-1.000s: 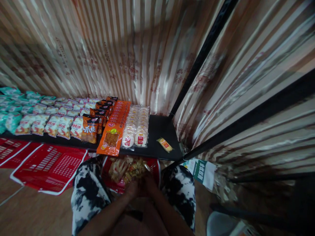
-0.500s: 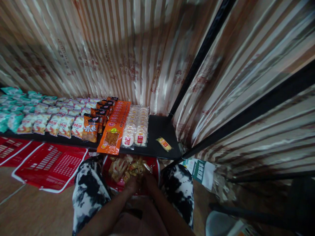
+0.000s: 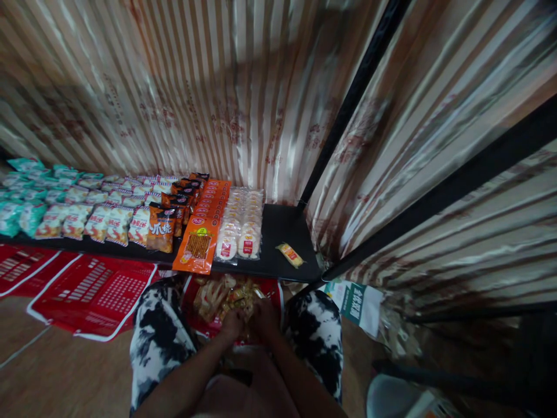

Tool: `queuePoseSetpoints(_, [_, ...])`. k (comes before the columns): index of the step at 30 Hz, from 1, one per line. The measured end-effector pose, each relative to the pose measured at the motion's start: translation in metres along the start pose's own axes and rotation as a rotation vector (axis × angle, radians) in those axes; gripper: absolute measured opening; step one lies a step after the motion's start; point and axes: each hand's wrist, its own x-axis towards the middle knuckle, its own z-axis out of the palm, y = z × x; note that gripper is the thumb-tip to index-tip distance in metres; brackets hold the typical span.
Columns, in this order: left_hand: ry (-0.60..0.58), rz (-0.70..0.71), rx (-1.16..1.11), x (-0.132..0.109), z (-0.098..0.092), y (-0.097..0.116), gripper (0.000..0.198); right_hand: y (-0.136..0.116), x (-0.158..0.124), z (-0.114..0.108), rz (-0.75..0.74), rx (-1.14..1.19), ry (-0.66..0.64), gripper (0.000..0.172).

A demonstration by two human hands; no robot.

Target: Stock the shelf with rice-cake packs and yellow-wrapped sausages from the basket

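Snacks lie jumbled, axes mixed, under your left hand and right hand; I cannot tell their grip.

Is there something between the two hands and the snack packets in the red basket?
Nothing visible. The left hand and the right hand rest directly on the snack packets inside the red basket.

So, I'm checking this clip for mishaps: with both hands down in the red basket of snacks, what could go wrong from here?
1. The left hand and right hand are in loose small packets heaped in the red basket; some could spill over its rim.
2. The orange packet overhangs the black shelf edge just above the basket; a lifting hand might knock it down.
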Motion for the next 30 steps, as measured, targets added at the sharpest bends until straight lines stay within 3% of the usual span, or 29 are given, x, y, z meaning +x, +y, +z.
queuePoseSetpoints(6, [0.072, 0.057, 0.095, -0.009, -0.01, 0.02, 0.021, 0.0, 0.002, 0.001, 0.007, 0.114, 0.128, 0.038])
queuePoseSetpoints(18, [0.269, 0.214, 0.166, -0.03, -0.02, 0.045, 0.022, -0.02, -0.004, -0.027, 0.034, 0.26, 0.219, 0.042])
queuePoseSetpoints(30, [0.315, 0.354, 0.119, -0.049, -0.02, 0.059, 0.022, -0.017, 0.001, -0.035, 0.0, 0.399, 0.318, 0.038])
